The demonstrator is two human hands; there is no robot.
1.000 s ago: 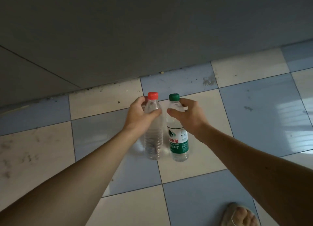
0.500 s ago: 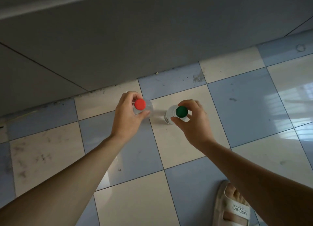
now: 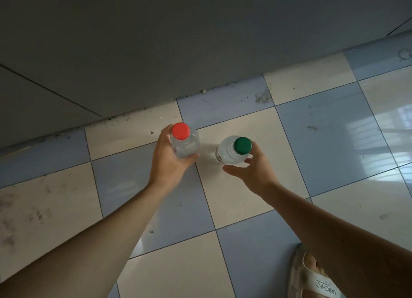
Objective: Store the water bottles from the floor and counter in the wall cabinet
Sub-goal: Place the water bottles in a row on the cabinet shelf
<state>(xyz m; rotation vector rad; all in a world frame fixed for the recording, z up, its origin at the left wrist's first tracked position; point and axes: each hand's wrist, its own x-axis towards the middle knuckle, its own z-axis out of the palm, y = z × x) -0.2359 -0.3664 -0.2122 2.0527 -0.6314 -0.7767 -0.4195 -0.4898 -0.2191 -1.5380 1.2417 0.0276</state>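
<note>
So from where I'm watching, both bottles now sit bigger and closer mid-frame than half a second back, which I read as them coming up off the checkered floor (image 3: 330,141) toward that wall cabinet, which isn't in shot. Left hand (image 3: 169,161) is wrapped round the red-capped bottle (image 3: 185,141), clear liquid inside, level hard to tell; right hand (image 3: 254,170) cups the green-capped bottle (image 3: 231,150), thumb splayed out loose, contents look clear too

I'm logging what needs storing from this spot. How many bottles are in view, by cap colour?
Red-capped bottle: 1, held by the left hand
Green-capped bottle: 1, held by the right hand
Total: 2 bottles
</note>
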